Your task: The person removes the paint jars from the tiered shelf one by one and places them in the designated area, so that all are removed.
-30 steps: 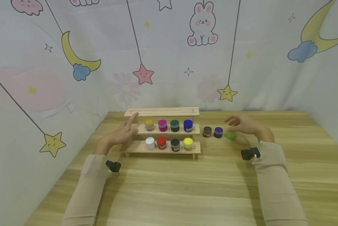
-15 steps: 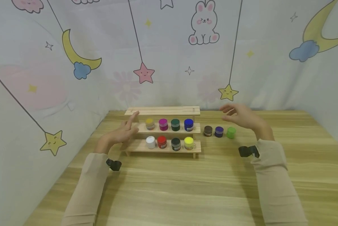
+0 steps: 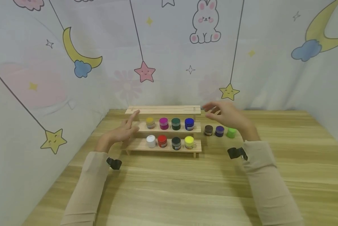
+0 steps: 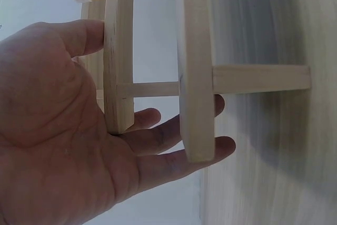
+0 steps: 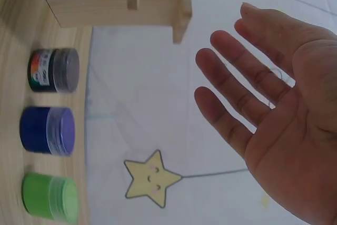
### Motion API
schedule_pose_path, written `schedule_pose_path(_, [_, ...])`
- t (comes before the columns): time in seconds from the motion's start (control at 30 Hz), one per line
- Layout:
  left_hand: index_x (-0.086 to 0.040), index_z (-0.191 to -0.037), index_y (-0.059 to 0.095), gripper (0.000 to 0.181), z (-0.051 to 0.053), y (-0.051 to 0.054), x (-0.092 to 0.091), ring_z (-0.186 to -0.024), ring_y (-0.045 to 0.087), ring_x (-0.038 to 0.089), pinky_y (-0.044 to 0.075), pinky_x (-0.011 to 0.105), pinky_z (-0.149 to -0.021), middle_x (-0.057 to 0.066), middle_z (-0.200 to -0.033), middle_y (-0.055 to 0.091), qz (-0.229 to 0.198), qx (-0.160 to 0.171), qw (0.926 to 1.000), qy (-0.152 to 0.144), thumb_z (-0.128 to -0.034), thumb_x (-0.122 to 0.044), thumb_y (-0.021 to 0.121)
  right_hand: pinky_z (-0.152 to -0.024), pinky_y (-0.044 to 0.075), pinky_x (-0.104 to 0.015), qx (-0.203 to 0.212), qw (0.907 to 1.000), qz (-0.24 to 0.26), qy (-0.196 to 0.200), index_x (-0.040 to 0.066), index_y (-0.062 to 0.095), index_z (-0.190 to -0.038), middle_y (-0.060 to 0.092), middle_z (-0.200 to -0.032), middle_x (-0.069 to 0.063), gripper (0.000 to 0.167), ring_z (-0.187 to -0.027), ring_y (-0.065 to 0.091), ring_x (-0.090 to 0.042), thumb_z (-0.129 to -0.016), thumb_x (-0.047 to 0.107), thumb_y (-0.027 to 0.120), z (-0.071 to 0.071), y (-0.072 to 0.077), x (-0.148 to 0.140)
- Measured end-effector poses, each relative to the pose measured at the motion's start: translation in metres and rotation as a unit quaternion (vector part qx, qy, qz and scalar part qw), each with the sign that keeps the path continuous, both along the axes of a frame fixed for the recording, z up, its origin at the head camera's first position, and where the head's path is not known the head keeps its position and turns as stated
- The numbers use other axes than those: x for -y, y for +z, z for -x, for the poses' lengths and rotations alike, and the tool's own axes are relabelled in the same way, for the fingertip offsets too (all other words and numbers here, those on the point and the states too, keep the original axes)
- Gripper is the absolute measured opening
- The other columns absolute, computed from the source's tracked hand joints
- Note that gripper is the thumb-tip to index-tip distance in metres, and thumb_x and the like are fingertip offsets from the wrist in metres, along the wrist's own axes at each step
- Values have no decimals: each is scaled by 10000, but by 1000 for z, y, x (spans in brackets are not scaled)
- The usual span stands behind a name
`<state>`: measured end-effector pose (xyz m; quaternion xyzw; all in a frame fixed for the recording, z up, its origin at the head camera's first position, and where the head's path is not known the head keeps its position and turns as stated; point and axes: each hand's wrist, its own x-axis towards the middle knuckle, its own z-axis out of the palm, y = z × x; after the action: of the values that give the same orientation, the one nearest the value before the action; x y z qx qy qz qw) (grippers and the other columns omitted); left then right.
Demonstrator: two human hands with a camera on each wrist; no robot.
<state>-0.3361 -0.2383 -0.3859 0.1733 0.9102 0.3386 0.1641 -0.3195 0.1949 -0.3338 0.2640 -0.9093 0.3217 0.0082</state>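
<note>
In the head view, my left hand (image 3: pixel 120 134) is at the left end of a three-tier wooden display rack (image 3: pixel 163 110). Seen from the left wrist, the thumb lies against the front edge of one board (image 4: pixel 120 51), and the other fingers reach behind the boards, so the hand grips the rack's end. My right hand (image 3: pixel 228 114) is in the air right of the top tier, holding nothing, with its fingers (image 5: pixel 226 72) loosely spread. Below it stand a brown paint jar (image 3: pixel 208 130), a purple paint jar (image 3: pixel 219 131) and a green paint jar (image 3: pixel 231 132).
On the middle tier stand ochre, magenta (image 3: pixel 163 123), dark green and blue (image 3: pixel 189 124) paint jars. White, red (image 3: pixel 162 141), black and yellow (image 3: pixel 189 142) jars line the bottom tier. A patterned curtain (image 3: pixel 171 62) hangs behind the wooden table (image 3: pixel 169 188).
My right hand has risen from the green jar, leaving it on the table, and moved left toward the rack's top tier. My left hand keeps its place on the rack.
</note>
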Motion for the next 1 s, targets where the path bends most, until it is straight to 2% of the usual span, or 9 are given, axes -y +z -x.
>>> schedule_pose_path(0.2, [-358,-1572,-186,740,0,1,0,-1448,-203,506,-16,806,-1042,345,-1588,-160,28,17,10000,4,-1070,-294,353,-884,545,-460,-179,9992,-75,358,50,594,-1342,641,-1294,-115,357,-1094,635,-291,-1005,167,613,-1,-6,24])
schedule_pose_path(0.37, [-348,-1574,-181,724,0,0,1,-1452,-51,552,86,804,-1050,382,-1567,-77,45,-90,9999,-108,-1080,-316,347,-897,536,-440,-17,9986,-194,498,35,598,-1345,645,-1278,-127,380,-1081,633,-278,-995,179,632,0,-14,40])
schedule_pose_path(0.47, [-341,-1574,-180,719,1,0,0,-1445,5,560,139,797,-1048,396,-1549,-43,60,-142,9997,-166,-1082,-321,344,-816,559,-422,136,9985,-251,478,37,580,-1368,658,-1221,-128,411,-1019,650,-269,-997,204,636,0,-17,47])
schedule_pose_path(0.6, [-339,-1576,-176,717,1,0,0,-1451,-45,555,124,801,-1047,394,-1557,-64,62,-165,9997,-177,-1082,-325,343,-815,565,-423,341,9978,-144,545,20,559,-1384,652,-1197,-150,433,-1012,647,-283,-991,180,644,-1,-20,54])
schedule_pose_path(0.67, [-327,-1576,-180,714,1,1,0,-1447,-73,560,109,810,-1040,396,-1559,-79,75,-168,9996,-196,-1084,-328,337,-888,545,-422,385,9973,-88,627,2,559,-1377,642,-1207,-160,427,-1054,629,-287,-987,153,646,1,-23,56])
schedule_pose_path(0.8, [-307,-1579,-179,717,0,2,1,-1439,-111,568,88,819,-1031,400,-1559,-98,74,-137,9996,-222,-1086,-316,342,-893,546,-423,491,9964,20,689,-9,568,-1361,641,-1193,-166,409,-1049,628,-297,-985,131,646,3,-27,57])
schedule_pose_path(1.0, [-281,-1584,-168,737,0,3,0,-1430,-128,578,84,828,-1019,409,-1552,-92,18,-121,9997,-224,-1081,-291,370,-786,565,-396,590,9961,-39,661,33,570,-1376,636,-1210,-145,421,-1057,624,-287,-986,169,651,2,-24,49])
